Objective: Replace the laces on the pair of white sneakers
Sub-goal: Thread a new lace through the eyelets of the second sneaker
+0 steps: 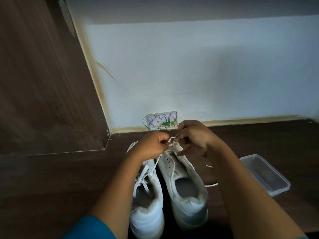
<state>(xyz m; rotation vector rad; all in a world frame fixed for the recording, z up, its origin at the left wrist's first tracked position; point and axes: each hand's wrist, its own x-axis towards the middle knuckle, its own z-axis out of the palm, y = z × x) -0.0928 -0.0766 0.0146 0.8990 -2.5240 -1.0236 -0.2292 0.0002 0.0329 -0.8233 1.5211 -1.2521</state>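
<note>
Nearest, two white sneakers stand side by side on the dark wooden surface (69, 178), heels toward the person. The left sneaker (146, 204) is laced; the right sneaker (188, 192) shows bare eyelets. A clear plastic tub (264, 173) sits to the right. Over the right sneaker's toe end, the left hand (153, 144) and right hand (193, 137) each pinch the white lace (170, 140) with curled fingers. Beyond them, an open wall box (161, 120) sits low on the wall.

Dim room: pale wall (189, 69) meets dark wood-grain floor (60, 178).
</note>
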